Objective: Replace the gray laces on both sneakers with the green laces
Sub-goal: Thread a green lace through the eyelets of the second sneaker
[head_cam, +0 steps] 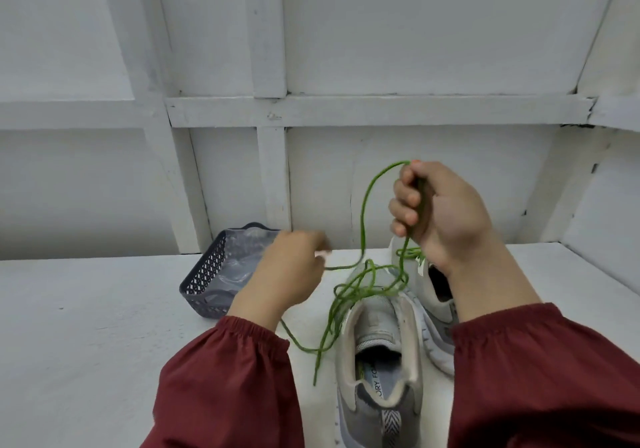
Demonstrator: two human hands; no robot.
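Nearest the camera, two maroon sleeves point(225, 378) enter from the lower edge. Between them the near sneaker point(410, 343) stands on the white worktop point(104, 326), heel toward the viewer. Its insole point(375, 383) carries printing, of which only "ORY FOA" can be read. A herringbone pull tab sits at the heel.

The green lace point(362, 212) lies in loose tangled loops over the front of this sneaker, and one end trails down on the worktop beside it.

The left hand point(287, 271) is held low, back up and blurred. Its fingertips pinch one run of the lace.

The right hand point(446, 212) is raised above the shoes. Its fingers are curled in a fist around the lace, which arches out over the top of the fist.

The far sneaker point(420, 288) sits just behind the near one, partly hidden by the right wrist.

Farther left, a dark perforated basket point(204, 274) holds clear plastic. A white panelled wall point(415, 31) lies beyond.
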